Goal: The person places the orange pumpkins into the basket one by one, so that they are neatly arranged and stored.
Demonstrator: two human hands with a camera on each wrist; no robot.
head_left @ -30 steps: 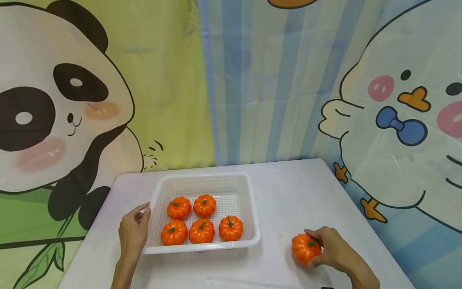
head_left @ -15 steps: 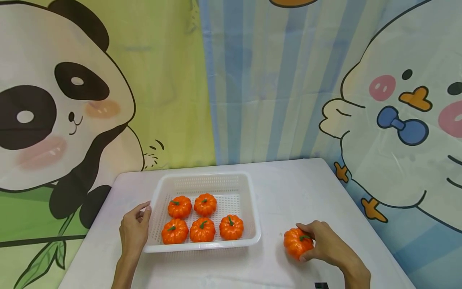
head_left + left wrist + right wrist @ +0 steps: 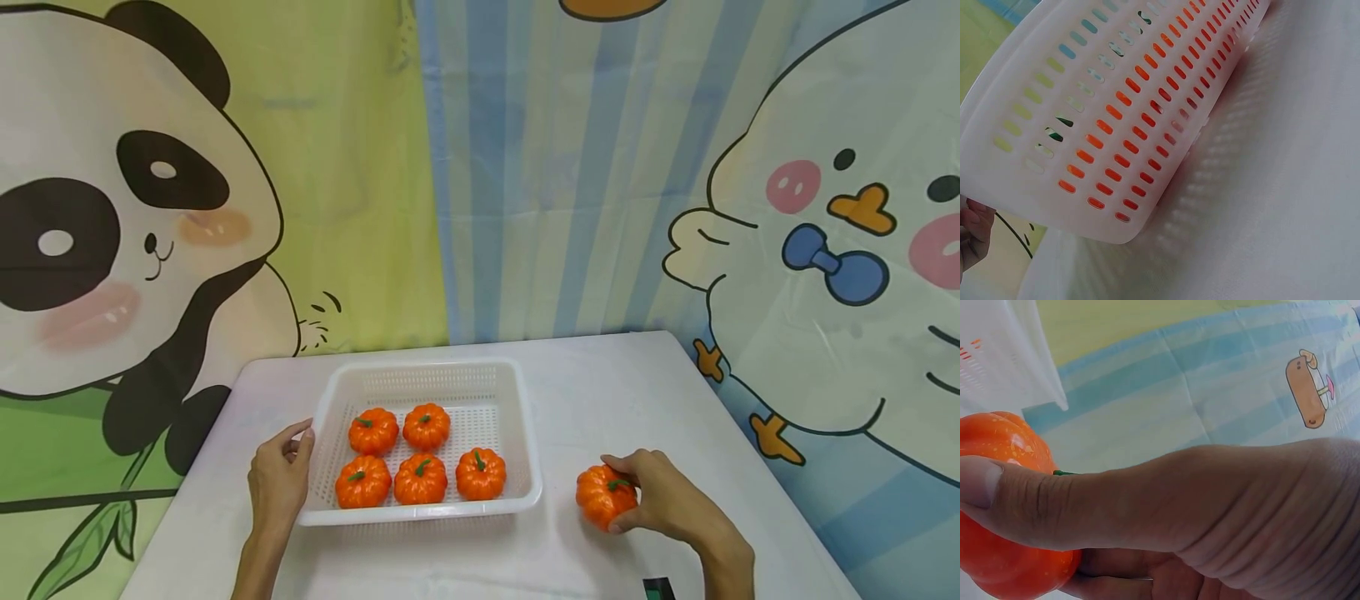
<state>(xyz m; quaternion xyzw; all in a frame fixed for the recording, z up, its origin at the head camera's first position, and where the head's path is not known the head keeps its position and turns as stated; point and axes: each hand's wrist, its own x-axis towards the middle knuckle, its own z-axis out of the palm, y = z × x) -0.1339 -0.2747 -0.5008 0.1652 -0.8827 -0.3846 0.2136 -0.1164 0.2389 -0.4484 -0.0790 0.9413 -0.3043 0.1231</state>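
Observation:
In the head view, my right hand [image 3: 667, 496] grips a small orange pumpkin [image 3: 600, 497] with a green stem, on the table side right of the basket. The right wrist view has the thumb [image 3: 1054, 500] laid across this pumpkin [image 3: 1010, 569], the other fingers partly hidden below. My left hand [image 3: 279, 483] pinches the left rim of a white plastic basket [image 3: 420, 515]. Several like pumpkins [image 3: 422, 477] sit inside, mostly toward its left and front. From the left wrist, the slotted basket wall [image 3: 1091, 169] shows orange through its holes, and fingertips [image 3: 974, 228] show at its edge.
A white cloth covers the table [image 3: 600, 392]. A dark small object [image 3: 658, 588] pokes in at the bottom edge near the right forearm. Behind hang curtains with a panda [image 3: 150, 250] and a white chick [image 3: 825, 333].
My right hand has moved left toward the basket, bringing the pumpkin with it. The left hand and the basket stay in place. More of the dark object at the bottom shows.

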